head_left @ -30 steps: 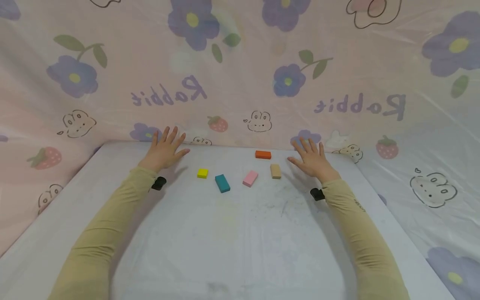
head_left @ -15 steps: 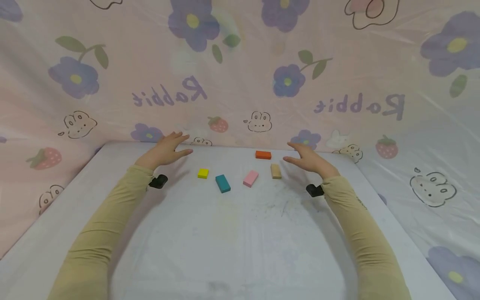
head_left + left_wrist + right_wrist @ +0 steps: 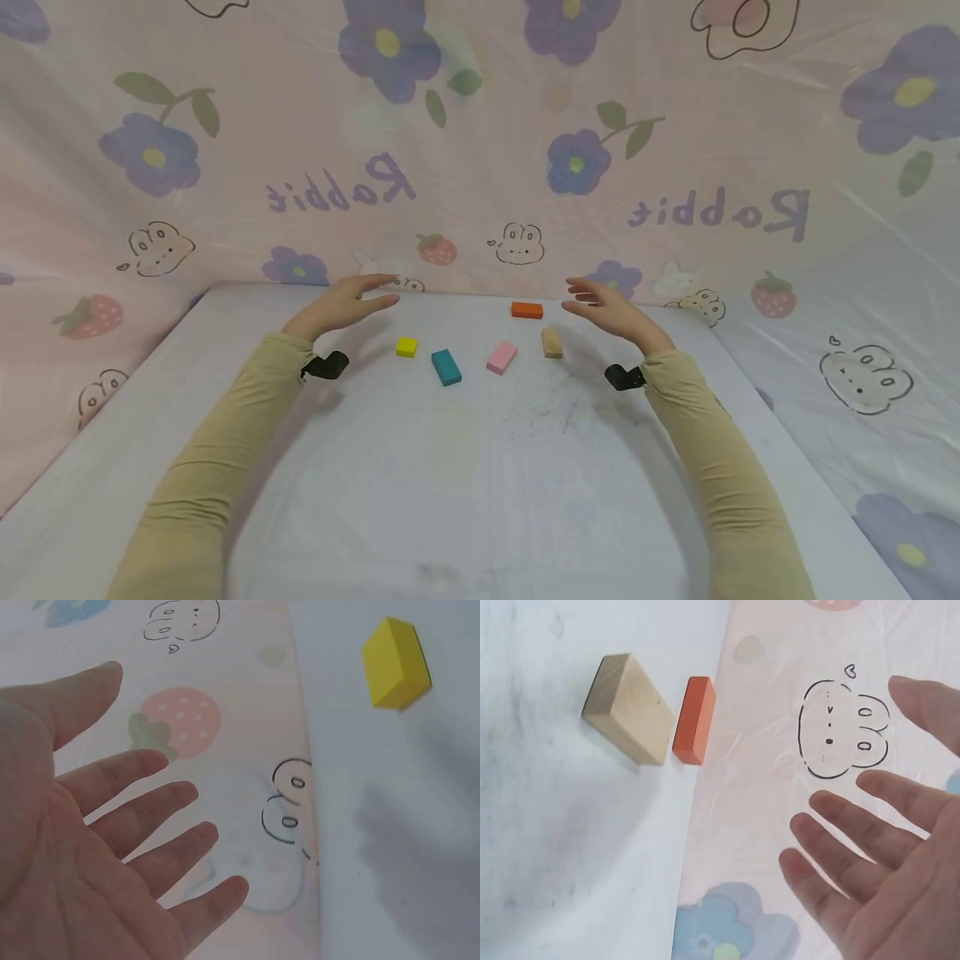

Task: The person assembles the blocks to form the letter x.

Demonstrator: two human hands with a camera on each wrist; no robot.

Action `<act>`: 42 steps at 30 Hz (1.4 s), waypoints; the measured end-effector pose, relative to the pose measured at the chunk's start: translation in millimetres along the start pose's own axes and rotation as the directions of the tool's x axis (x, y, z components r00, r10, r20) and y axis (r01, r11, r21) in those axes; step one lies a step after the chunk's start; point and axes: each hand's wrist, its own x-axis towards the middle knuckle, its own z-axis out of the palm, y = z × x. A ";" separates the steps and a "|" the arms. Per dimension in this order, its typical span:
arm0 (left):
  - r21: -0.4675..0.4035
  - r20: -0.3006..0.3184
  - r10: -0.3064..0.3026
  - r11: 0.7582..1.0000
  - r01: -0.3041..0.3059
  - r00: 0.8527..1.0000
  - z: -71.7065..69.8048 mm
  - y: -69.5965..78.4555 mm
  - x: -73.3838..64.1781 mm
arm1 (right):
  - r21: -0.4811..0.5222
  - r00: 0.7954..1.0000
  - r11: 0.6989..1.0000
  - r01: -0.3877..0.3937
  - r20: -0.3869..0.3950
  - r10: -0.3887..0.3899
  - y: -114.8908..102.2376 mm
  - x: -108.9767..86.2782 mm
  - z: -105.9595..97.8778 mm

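Several small blocks lie apart on the white table. My left hand point(image 3: 339, 305) hovers to the left of and beyond the yellow block point(image 3: 407, 347), fingers spread and palm facing inward; nothing is in it. On the other side my right hand point(image 3: 617, 315) hangs in the air by the natural wood block point(image 3: 551, 342), its fingers loosely extended and holding nothing. The orange block point(image 3: 527, 310) lies at the back, near the wall. Between the hands are the teal block point(image 3: 446, 367) and the pink block point(image 3: 502, 357). The right wrist view shows the wood block point(image 3: 630, 709) beside the orange one point(image 3: 695, 720).
A pink printed sheet point(image 3: 480, 125) with flowers and rabbits rises behind the table point(image 3: 450, 483) and along both sides. A black wrist device point(image 3: 326, 365) sits below the left hand, and another black device point(image 3: 625, 377) below the right. Dark smudges mark the tabletop near the middle right.
Both hands have turned from palms down with fingers spread to palms facing each other, and have moved slightly inward. The blocks have stayed where they were.
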 end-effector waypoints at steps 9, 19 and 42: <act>-0.212 -0.006 0.017 0.977 -0.018 1.000 7.9 -2.6 0.5 | 0.129 0.997 0.989 0.068 -0.050 -0.062 -17.8 -1.5 2.7; -0.448 0.029 0.034 0.894 -0.017 0.999 15.6 -7.5 0.8 | 0.236 0.997 0.969 0.073 -0.052 -0.063 -40.1 -6.2 12.3; -0.527 0.122 0.013 0.848 0.054 0.992 32.7 -21.9 4.9 | 0.259 0.998 0.964 0.052 0.021 -0.060 -13.0 12.1 43.3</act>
